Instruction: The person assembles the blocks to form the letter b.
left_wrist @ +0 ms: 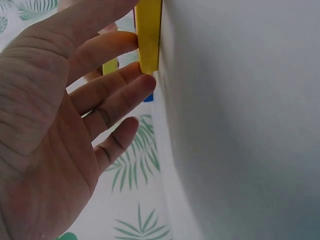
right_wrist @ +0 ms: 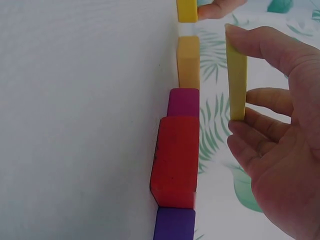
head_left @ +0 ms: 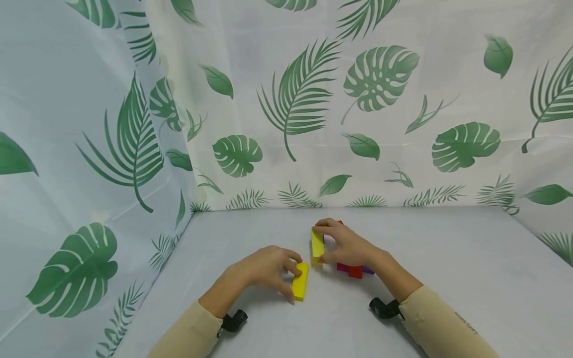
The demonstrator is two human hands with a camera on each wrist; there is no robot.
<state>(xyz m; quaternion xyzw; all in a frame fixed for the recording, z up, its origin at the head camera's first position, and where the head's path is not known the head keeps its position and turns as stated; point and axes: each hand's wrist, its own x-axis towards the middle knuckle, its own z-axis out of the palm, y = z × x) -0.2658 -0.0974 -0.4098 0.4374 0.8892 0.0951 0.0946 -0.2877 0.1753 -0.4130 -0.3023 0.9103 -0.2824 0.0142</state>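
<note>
My left hand (head_left: 267, 268) is at a yellow block (head_left: 300, 282) lying on the table, thumb by its near end and fingers at its far end. In the left wrist view, the fingertips touch this yellow block (left_wrist: 150, 37). Slightly farther back, my right hand (head_left: 349, 244) grips another yellow block (head_left: 317, 246) end to end between thumb and fingers. The right wrist view shows that block (right_wrist: 237, 82) raised off the table. Below and beside the right hand lie a red block (head_left: 355, 272), a magenta block (head_left: 342, 267) and a purple block (head_left: 368, 270), partly covered by it.
An orange-yellow block (right_wrist: 189, 61) lies in line with the magenta, red and purple ones in the right wrist view. A bit of blue (left_wrist: 148, 97) shows past the left fingertips. Leaf-patterned curtains (head_left: 295, 99) border the white table (head_left: 429, 238) at the back and sides.
</note>
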